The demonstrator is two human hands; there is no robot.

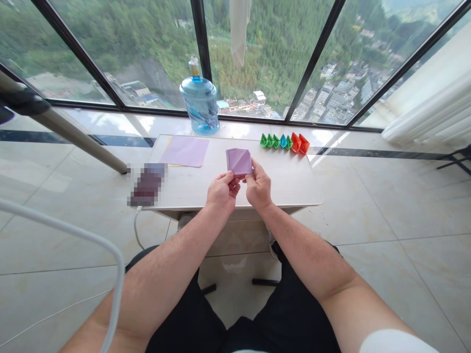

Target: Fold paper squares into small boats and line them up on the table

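A folded piece of purple paper (240, 161), roughly square with slanting creases, is held up over the front half of the small white table (184, 189). My left hand (222, 190) pinches its lower left corner, thumb on top. My right hand (259, 185) grips the lower right edge, with fingers partly behind the paper. Flat sheets of purple paper (187, 151) lie at the table's back left, a yellow edge showing beneath. Along the back right stands a row of small folded paper boats, several green ones (270, 141), a blue one (283, 141) and red ones (300, 143).
A pixelated device (147, 185) with a white cable sits at the table's left edge. Behind the table, a large blue water bottle (200, 104) stands by the window. A slanting pole (81, 127) and a curved white tube (110, 250) are on the left.
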